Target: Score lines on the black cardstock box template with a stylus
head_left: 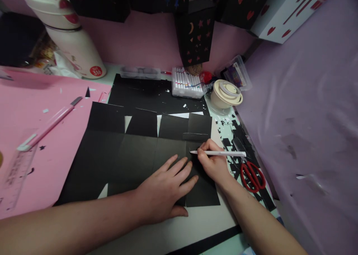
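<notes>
The left hand (165, 189) lies flat, fingers (179, 167) spread and holding nothing, pressing down on a large sheet of black card cut into flaps and panels (131, 154) that covers the middle of the surface (207, 221). Just beside it, the right hand (214, 161) has its fingers closed around a thin white pencil (218, 153), held almost level, its tip touching the black card at the right-hand panels.

To the right of that hand, a pair of red-handled scissors (253, 176) lies among small black paper scraps (235, 130). Further back stand a clear case of coloured marker pens (187, 83) and a cream-coloured roll of tape on a round holder (226, 93). A second black sheet (151, 94) lies behind the cut card.

On the left, a pink sheet of paper (36, 109) carries a pink craft knife (49, 124) and a clear plastic ruler (16, 173). A white flask with red markings (69, 38) stands at the back left. A black paper lantern with cut-out stars, hearts and a moon (197, 33) stands against the pink wall.
</notes>
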A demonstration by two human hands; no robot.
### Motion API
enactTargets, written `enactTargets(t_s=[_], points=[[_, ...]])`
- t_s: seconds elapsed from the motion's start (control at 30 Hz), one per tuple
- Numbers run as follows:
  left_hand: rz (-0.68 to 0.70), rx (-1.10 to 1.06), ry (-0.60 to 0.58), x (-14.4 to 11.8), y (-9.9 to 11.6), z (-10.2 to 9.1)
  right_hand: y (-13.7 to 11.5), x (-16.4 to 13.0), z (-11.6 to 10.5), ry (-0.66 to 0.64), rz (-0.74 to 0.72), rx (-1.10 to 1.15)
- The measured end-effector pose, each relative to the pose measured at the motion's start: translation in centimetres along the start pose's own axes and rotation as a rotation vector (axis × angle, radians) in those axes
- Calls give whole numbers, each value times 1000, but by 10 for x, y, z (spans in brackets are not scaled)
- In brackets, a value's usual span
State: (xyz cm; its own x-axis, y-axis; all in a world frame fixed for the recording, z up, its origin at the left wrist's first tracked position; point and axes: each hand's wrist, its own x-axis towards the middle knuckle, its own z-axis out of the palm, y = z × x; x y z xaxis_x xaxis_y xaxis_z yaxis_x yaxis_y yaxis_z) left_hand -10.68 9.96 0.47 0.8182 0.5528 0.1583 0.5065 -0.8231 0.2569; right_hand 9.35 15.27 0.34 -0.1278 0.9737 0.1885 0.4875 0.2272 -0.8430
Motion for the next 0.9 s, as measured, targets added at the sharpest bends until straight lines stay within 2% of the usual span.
enactTargets(t_s=[0.6, 0.8, 0.9], points=[[-1, 1, 0, 1, -1, 0, 1, -2, -1, -62, 13, 30], [1, 2, -6, 1, 0, -1, 3, -2, 0, 100, 26, 61], [2, 6, 2, 1, 0, -1, 4, -1, 1, 120, 40, 2]])
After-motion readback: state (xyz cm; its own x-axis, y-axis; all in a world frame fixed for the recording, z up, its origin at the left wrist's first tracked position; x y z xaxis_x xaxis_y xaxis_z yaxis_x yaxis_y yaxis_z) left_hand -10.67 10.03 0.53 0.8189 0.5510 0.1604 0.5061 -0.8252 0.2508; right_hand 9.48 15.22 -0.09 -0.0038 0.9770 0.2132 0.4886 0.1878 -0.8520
